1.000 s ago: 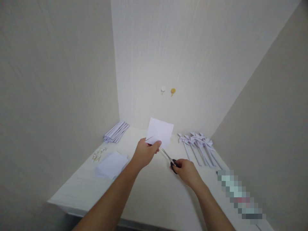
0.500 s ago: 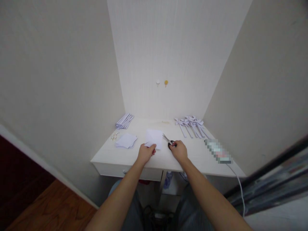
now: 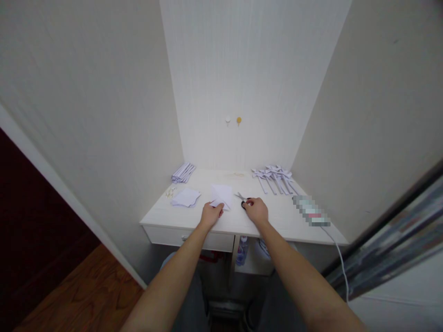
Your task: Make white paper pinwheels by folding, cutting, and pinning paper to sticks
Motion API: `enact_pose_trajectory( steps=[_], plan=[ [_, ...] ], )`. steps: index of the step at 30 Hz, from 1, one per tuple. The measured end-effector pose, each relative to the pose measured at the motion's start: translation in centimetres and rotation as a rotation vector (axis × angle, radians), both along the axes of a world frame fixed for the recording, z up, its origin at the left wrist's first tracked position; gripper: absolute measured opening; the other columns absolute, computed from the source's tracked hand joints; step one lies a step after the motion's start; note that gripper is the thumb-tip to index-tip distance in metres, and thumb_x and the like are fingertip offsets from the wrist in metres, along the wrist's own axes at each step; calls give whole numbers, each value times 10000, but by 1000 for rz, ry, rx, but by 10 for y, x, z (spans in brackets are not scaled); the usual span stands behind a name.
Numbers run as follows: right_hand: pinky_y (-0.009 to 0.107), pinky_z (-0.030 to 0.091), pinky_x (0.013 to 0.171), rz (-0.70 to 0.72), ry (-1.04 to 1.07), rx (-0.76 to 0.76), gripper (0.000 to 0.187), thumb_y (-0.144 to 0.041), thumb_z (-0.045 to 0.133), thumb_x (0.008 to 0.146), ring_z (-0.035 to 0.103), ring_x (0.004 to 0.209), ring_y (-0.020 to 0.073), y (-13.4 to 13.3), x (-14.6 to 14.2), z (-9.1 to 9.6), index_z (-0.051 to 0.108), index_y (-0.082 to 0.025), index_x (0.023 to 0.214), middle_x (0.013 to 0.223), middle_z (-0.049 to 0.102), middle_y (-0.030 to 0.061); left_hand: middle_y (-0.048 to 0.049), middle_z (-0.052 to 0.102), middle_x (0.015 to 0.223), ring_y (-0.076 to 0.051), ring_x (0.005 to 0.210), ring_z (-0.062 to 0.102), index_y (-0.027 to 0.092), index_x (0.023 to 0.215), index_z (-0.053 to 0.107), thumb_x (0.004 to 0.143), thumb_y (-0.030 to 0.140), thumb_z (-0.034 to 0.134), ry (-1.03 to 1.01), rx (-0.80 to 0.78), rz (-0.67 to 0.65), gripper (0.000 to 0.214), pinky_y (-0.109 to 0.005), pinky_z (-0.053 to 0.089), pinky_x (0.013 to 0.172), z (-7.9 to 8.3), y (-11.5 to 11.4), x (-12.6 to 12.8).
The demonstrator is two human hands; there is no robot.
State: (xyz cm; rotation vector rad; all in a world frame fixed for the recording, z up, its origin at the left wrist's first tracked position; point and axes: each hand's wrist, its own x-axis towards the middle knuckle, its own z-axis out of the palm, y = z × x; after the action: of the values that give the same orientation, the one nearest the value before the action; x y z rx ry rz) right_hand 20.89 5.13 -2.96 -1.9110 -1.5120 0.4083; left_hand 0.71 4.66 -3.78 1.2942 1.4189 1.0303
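My left hand (image 3: 211, 214) pinches the near edge of a white paper square (image 3: 222, 194) that lies low over the white desk (image 3: 277, 221). My right hand (image 3: 256, 210) is closed on the black handles of a pair of scissors (image 3: 242, 199), whose blades point left toward the paper. Both hands rest near the desk's front middle.
A stack of white paper squares (image 3: 186, 197) and small pins (image 3: 169, 192) lie at the left. Folded paper strips (image 3: 183, 172) sit at the back left, several paper pinwheels (image 3: 275, 178) at the back right. A blurred object (image 3: 310, 211) with a white cable lies right. Walls enclose the desk.
The view has pulled back from the desk. My left hand has lowered the raised paper down to the desk. My right hand keeps the scissors near the desk surface.
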Motion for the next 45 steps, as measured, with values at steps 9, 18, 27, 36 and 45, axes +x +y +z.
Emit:
enact_pose_trajectory(
  steps=[9,18,27,36,45],
  plan=[
    [401,600,815,146,477,66,328,-405,621,992,700,957,212,50,-11,53,646,-153,1202,1147,697,87,-36,639,624,-165,634,598,129,669,653,854,311,667,-8,196,-101,260,-292,498,679,42,58,0],
    [278,546,588,362,828,224,263,-342,764,641,654,659,155,132,0,135,695,-184,840,757,709,19,-30,672,662,-150,634,596,145,720,694,757,397,708,-99,431,-243,255,-263,474,642,123,136,21],
    [288,498,669,434,558,654,109,-273,736,771,637,710,154,136,14,173,756,-193,842,773,724,21,-112,728,1064,-234,950,668,166,1109,733,794,500,721,-317,463,-265,459,-282,566,690,190,164,1],
    [269,505,627,400,284,678,118,-167,665,817,680,707,158,140,11,169,766,-220,845,792,753,14,-121,736,814,-275,805,703,133,910,762,763,740,600,-332,414,-274,645,-290,551,578,198,169,4],
    [266,514,630,447,398,647,66,-198,709,817,658,688,150,137,5,167,767,-217,842,774,737,14,-51,746,754,-169,625,639,139,778,783,701,378,825,-258,415,-258,255,-249,497,563,193,167,14]
  ],
)
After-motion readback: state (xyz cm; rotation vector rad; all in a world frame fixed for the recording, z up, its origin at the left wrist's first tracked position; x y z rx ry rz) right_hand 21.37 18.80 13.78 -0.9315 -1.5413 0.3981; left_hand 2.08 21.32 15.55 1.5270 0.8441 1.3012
